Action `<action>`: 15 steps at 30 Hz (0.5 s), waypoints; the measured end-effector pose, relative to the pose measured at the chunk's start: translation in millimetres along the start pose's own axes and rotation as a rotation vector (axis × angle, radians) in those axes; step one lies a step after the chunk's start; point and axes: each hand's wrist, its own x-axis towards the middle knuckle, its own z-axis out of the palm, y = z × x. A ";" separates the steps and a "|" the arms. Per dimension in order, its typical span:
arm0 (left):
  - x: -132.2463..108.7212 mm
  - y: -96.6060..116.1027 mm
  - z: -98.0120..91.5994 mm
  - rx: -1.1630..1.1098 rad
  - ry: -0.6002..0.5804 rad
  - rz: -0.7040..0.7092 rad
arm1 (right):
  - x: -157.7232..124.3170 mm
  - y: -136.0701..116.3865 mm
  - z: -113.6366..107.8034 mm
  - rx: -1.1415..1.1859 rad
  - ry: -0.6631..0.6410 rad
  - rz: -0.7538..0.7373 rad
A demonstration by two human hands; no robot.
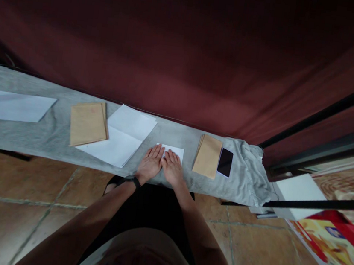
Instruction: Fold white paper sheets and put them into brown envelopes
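Both hands lie flat, side by side, on a small white sheet of paper [179, 151] at the near middle of a cloth-covered bench. My left hand [151, 162], with a dark band at the wrist, covers the sheet's left part, fingers stretched out. Beside it my right hand [172, 166] presses palm down, also with straight fingers. Much of the paper is hidden under them, so I cannot tell whether it is folded. Left of the hands lie larger creased white sheets [125, 137], partly under a stack of brown envelopes [88, 123].
More brown envelopes [208, 155] lie to the right, next to a dark-screened phone [225, 162]. White paper [14, 106] rests at the far left of the grey cloth [57, 130]. A dark red surface [171, 76] rises behind. Black bars and a red-yellow box [337, 246] are at right.
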 end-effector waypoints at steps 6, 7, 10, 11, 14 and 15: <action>0.8 1.8 0.8 -0.016 0.017 -0.016 | 7.1 10.9 3.3 -0.041 0.016 0.082; 1.1 2.0 1.2 -0.019 0.019 -0.022 | 8.6 13.2 3.1 -0.045 0.028 0.095; 2.0 2.4 2.7 -0.019 0.022 -0.039 | 11.8 19.8 2.3 -0.061 0.054 0.132; 2.2 2.4 3.1 -0.018 0.022 -0.044 | 12.3 21.9 2.1 -0.066 0.061 0.144; 2.4 2.8 3.5 -0.015 0.019 -0.056 | 12.3 27.3 1.9 -0.079 0.093 0.165; 2.4 3.0 3.4 -0.016 0.018 -0.058 | 12.0 28.5 1.8 -0.082 0.106 0.168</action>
